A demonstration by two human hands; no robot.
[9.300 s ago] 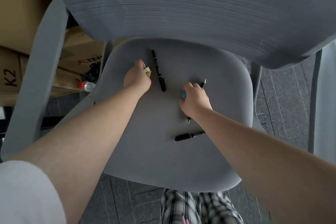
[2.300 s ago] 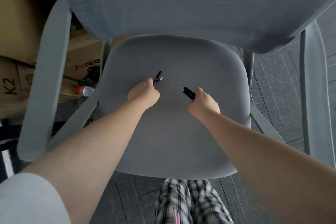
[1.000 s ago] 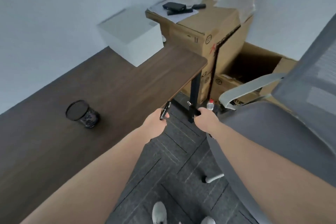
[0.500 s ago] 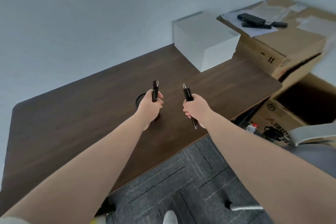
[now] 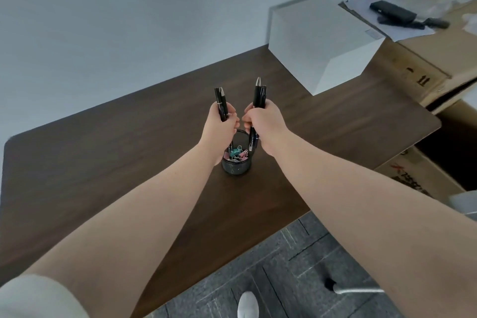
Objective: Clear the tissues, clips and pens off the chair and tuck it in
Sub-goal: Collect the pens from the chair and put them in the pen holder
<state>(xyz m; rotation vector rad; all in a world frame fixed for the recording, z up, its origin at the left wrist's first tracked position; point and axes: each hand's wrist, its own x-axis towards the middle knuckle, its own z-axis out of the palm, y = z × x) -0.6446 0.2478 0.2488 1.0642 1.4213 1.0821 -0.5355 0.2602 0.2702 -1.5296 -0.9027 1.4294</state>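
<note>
Left hand (image 5: 222, 121) grip clamped on pens (image 5: 221, 104), right hand (image 5: 260, 119) on second pair (image 5: 259, 94), tips up. Mesh cup (image 5: 236, 166) with clips (image 5: 235, 154) just below both grips, on bench (image 5: 129, 157). Advice: lower straight, release once ends are inside rim.

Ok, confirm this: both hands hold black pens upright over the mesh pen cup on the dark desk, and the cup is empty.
One thing is wrong: the pen cup is not empty. The head view shows coloured binder clips inside it. The rest stands: the left hand and right hand each hold black pens upright above it on the dark desk.
</note>
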